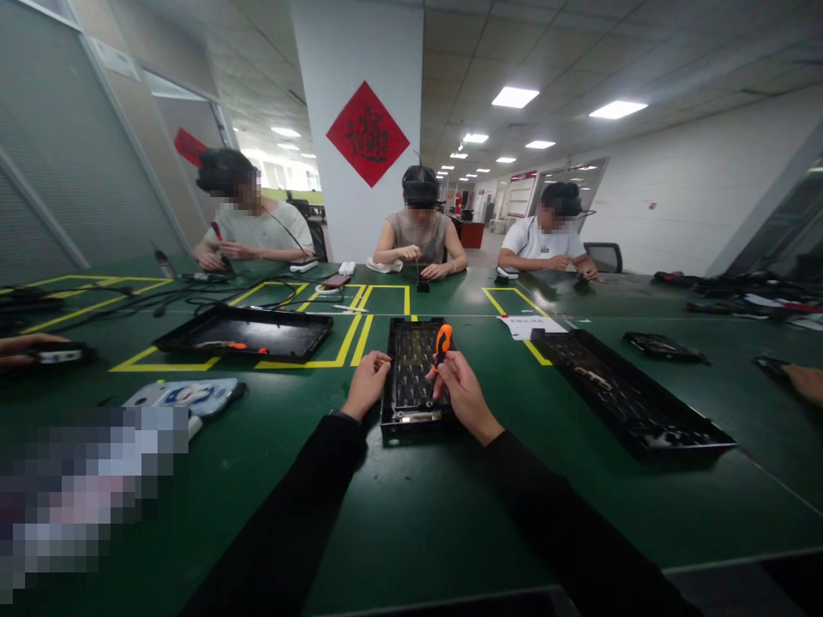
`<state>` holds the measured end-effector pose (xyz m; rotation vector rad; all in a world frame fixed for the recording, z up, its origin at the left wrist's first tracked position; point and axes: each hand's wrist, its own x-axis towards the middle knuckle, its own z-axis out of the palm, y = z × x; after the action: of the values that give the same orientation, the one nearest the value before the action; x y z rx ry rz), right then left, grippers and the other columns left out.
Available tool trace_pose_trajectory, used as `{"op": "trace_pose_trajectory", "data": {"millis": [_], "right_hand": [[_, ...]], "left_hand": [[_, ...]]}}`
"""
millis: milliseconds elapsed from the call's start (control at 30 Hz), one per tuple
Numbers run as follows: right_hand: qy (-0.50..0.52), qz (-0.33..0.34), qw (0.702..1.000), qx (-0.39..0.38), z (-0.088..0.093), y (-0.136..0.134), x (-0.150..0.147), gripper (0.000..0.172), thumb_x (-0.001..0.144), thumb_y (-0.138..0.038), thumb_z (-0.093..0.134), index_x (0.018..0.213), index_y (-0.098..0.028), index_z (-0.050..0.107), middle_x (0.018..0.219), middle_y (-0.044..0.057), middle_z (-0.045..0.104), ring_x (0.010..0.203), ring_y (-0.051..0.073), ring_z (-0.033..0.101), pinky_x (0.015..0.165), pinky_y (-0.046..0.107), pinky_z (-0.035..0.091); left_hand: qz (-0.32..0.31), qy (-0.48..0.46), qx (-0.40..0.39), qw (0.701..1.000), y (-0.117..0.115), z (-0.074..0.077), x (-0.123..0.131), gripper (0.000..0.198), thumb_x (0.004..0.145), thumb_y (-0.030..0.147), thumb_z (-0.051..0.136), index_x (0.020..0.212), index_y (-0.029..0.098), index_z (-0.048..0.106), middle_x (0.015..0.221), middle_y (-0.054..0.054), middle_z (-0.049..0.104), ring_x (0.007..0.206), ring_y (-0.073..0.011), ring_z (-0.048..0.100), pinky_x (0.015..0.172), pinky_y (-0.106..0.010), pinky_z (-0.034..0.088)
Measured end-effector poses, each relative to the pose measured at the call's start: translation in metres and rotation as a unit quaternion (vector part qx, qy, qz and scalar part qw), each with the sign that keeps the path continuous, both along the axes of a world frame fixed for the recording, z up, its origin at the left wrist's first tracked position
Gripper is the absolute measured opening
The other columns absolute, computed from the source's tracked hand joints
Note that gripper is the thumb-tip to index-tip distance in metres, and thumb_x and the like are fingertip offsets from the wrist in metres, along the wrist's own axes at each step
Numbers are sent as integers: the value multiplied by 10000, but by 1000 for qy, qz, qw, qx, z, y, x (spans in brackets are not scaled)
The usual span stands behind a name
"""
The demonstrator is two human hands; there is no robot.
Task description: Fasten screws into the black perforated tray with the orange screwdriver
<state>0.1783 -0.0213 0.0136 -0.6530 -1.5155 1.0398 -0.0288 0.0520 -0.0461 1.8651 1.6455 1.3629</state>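
Observation:
A black rectangular plastic housing (411, 364) lies on the green table in front of me, its open side up. Rows of small dark parts or ribs show inside, too small to make out. A pale metallic piece (415, 418) sits along its near end. My left hand (368, 386) grips the housing's left wall. In my right hand (464, 390) is a screwdriver (443, 339) with an orange and black handle, tilted over the housing's right side. The screwdriver's tip is hidden by my fingers and the housing.
Left stands a black tray (257, 334) with orange-handled tools; right, a longer black tray (617, 386) with small parts. A phone in a pale case (183, 394) lies at left, a paper sheet (531, 326) behind the right tray. Several people sit around the table; cables cross its far left.

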Motion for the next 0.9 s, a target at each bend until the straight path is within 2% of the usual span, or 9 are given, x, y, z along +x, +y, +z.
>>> {"op": "trace_pose_trajectory", "data": {"millis": [233,367,600,900], "right_hand": [[12,1,1000,-22,-3,1,0,248,816,-337,553,968,-198,414,757,-16,585,493,70,497,474,205,400],[-6,-11,1000,-7,-1,-1,0,197,852,-349,493,954,-187,447,773,0,596,508,75,498,505,219,406],[-33,-9,999,9,1,-1,2,267,898,-351,390,1086,-183,478,793,13,589,516,80,492,532,235,412],[14,20,999,-27,0,0,-1,275,818,-344,545,1009,-202,407,730,-27,576,484,70,488,470,203,398]], "left_hand": [[-3,-2,3,1000,-2,2,0,158,787,259,457,865,180,569,864,-35,581,773,-146,537,737,-296,431],[-5,-3,1,1000,-2,3,0,158,786,252,456,868,179,569,867,-37,582,770,-146,540,737,-299,435],[-8,-6,1,1000,-1,1,0,161,780,267,464,868,183,569,841,-34,578,770,-153,537,731,-304,434],[-8,-8,3,1000,-2,1,0,166,784,276,455,868,186,567,859,-34,578,772,-151,535,723,-298,430]]}}
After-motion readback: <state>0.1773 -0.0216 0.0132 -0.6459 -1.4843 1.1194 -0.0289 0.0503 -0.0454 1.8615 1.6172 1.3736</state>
